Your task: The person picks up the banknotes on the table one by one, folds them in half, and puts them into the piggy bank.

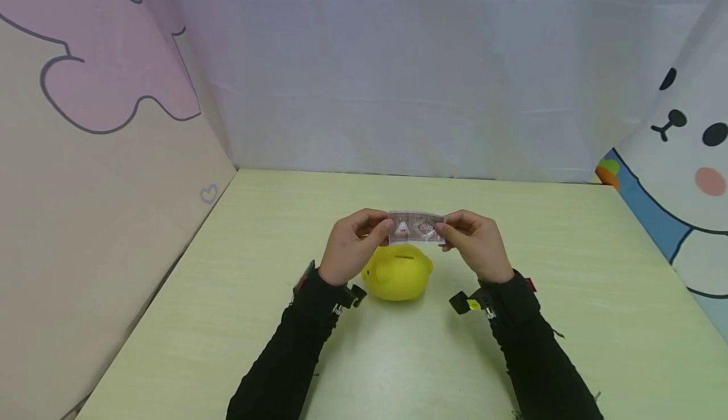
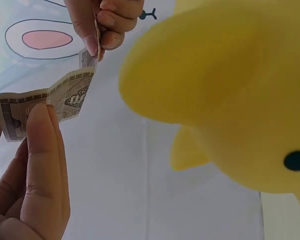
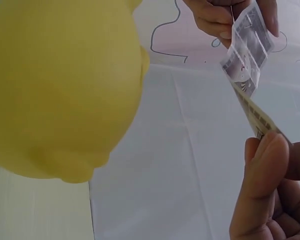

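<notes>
A small banknote (image 1: 416,227) is stretched between both hands, just beyond and above a yellow piggy bank (image 1: 398,275). My left hand (image 1: 355,243) pinches its left end between thumb and fingers. At the other end, my right hand (image 1: 476,243) holds it the same way. In the left wrist view the banknote (image 2: 65,97) looks creased and slightly wavy. The piggy bank has a dark slot in its top and faces left, with one black eye visible. From the right wrist, the yellow bank (image 3: 65,90) fills the left side beside the banknote (image 3: 247,55).
The pale yellow-green table (image 1: 239,331) spreads out around the hands. A white curtain (image 1: 398,79) stands behind its far edge. Panels with cartoon drawings flank it, a pink figure (image 1: 125,47) on the left and a white animal (image 1: 682,155) on the right.
</notes>
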Available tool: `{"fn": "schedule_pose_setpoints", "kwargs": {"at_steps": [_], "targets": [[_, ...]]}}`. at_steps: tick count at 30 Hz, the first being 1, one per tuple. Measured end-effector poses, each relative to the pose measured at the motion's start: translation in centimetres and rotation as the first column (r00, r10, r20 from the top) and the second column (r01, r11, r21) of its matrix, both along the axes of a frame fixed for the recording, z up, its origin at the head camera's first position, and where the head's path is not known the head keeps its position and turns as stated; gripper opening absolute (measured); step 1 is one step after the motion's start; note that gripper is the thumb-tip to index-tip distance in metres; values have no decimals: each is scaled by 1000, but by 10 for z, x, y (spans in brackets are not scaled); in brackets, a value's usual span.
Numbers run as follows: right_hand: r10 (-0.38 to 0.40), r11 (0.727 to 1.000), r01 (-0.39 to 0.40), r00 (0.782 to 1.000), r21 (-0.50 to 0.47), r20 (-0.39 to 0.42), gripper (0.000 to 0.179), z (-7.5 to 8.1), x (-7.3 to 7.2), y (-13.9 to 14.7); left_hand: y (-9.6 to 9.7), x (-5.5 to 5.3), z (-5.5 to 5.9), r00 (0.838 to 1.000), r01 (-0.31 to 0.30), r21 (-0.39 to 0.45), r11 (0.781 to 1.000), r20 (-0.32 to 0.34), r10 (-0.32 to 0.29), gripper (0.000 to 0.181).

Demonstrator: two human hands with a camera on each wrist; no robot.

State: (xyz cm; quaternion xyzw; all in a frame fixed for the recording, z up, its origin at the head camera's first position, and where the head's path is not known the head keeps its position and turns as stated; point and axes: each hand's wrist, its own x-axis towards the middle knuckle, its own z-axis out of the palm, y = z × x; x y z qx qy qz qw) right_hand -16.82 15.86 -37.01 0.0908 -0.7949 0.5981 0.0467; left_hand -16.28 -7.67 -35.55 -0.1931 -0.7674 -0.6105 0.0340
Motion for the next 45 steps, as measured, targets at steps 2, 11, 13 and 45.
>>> {"fn": "schedule_pose_setpoints", "kwargs": {"at_steps": [2, 11, 13, 45], "targets": [[0, 1000, 0, 1000, -2, 1, 20, 1, 1, -1, 1, 1, 2, 1000, 11, 16, 1000, 1, -11, 24], [15, 1000, -15, 1000, -11, 0, 20, 2, 2, -3, 2, -2, -5, 999, 45, -1, 999, -1, -45, 24], [17, 1000, -17, 1000, -12, 0, 21, 2, 3, -4, 2, -3, -7, 998, 60, -9, 998, 29, -60, 27], [76, 997, -76, 997, -20, -17, 15, 6, 8, -9, 9, -2, -11, 967, 196, 19, 980, 164, -197, 32]]}}
